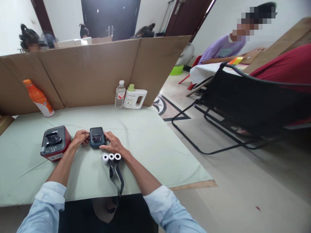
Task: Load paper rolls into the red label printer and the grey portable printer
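A small dark label printer [97,132], with a dark strip showing in the slot on its top, sits on the cloth-covered table between my hands. My left hand [81,138] has its fingers curled and pinched against the printer's left side; the fingertips are partly hidden. From the right, my right hand [113,142] grips the printer's side, thumb along the near corner. Just in front of it stand three white paper rolls [105,158], and dark strips [119,176] trail from them over the table's front edge. A larger red and black printer [55,142] is beside my left forearm.
An orange bottle [39,98] leans at the back left against a cardboard partition [97,74]. A clear water bottle [120,95] and a white jug [132,98] stand farther right. Beyond the table's right edge is a black folding chair [247,100]. Several people sit beyond.
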Motion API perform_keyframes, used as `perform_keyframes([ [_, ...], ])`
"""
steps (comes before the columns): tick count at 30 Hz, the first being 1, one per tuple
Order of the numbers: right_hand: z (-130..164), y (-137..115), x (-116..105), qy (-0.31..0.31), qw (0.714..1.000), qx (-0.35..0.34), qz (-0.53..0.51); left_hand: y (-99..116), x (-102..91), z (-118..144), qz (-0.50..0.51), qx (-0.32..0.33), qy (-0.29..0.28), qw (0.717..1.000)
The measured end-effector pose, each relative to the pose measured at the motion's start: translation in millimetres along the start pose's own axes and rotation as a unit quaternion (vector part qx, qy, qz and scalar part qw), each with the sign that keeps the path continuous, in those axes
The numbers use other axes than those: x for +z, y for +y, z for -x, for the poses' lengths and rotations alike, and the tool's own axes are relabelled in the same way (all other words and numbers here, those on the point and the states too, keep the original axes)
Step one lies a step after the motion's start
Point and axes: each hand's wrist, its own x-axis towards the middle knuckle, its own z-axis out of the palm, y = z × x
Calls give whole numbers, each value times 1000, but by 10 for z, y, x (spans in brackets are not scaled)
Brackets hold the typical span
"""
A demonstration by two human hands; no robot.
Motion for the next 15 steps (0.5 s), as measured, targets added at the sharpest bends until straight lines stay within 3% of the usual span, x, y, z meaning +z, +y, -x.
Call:
perform_keyframes([
  [15, 33, 29, 0, 9, 1000, -7, 2, -113, 49, -124, -12, -16, 27, 999],
])
